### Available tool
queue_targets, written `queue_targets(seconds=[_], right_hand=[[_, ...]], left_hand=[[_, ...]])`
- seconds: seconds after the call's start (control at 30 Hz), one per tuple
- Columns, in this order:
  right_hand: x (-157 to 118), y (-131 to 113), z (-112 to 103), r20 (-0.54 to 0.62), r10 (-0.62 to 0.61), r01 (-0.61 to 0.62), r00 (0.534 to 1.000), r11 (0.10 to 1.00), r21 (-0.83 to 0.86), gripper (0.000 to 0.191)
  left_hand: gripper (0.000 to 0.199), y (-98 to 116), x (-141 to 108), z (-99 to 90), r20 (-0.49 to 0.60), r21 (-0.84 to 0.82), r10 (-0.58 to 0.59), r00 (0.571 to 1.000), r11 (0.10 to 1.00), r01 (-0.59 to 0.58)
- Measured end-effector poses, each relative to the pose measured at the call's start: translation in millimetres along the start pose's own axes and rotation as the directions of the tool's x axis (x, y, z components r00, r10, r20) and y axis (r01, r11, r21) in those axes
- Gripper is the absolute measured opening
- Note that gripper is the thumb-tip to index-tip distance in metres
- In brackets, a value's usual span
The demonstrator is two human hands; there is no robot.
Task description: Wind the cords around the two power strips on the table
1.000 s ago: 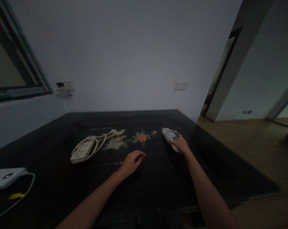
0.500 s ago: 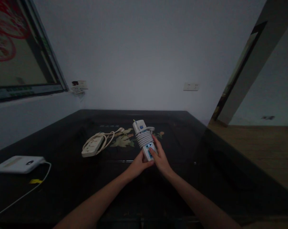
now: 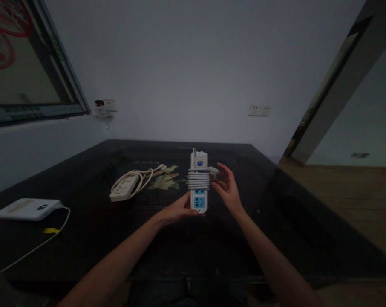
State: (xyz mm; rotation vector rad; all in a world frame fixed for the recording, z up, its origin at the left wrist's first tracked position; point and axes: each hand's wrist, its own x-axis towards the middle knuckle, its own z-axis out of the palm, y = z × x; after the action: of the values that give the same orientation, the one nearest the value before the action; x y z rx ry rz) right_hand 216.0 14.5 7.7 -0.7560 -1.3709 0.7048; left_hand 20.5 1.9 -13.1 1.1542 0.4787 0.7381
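Note:
A white power strip [image 3: 199, 159] with blue sockets stands nearly upright in the picture, its own cord [image 3: 198, 181] wound several times around its middle. My left hand [image 3: 180, 208] grips its lower end, the thumb across the bottom edge and the other fingers hidden behind. To the right of the strip is my right hand [image 3: 229, 187], fingers apart and curved, holding nothing. Its fingertips are close to the plug [image 3: 213, 171] that sticks out at the right of the windings; whether they touch it I cannot tell.
A second power strip [image 3: 122, 189] with a loosely looped cord lies left on the dark table [image 3: 167, 247]. Farther left is a white power bank [image 3: 30, 209] with a white cable [image 3: 39, 247] and a yellow tag [image 3: 51, 230]. Wall sockets [image 3: 258, 111] sit behind.
The power strip has turned from leaning left to nearly straight and faces me more. My right hand has let go of it and moved right, fingers opened. My left hand still grips the lower end.

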Motion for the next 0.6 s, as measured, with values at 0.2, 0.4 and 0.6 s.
queue_targets(seconds=[0.2,0.4,0.6], right_hand=[[-2.2,4.0,-4.7,-0.041,0.004,-0.008,0.999,0.995,-0.100,0.035],[-2.3,4.5,-6.0,-0.077,-0.123,0.087,0.989,0.928,-0.363,0.021],[-0.2,5.5,-12.5,0.031,-0.167,0.166,0.986,0.910,-0.379,0.018]], left_hand=[[0.061,2.9,-0.7,13.0,-0.139,0.167,-0.067,0.988,0.982,0.090],[0.051,1.9,6.0,13.4,-0.222,0.220,-0.063,0.973,0.969,0.113],[0.044,6.5,4.3,6.1,-0.171,0.229,-0.109,0.979,0.962,0.147]])
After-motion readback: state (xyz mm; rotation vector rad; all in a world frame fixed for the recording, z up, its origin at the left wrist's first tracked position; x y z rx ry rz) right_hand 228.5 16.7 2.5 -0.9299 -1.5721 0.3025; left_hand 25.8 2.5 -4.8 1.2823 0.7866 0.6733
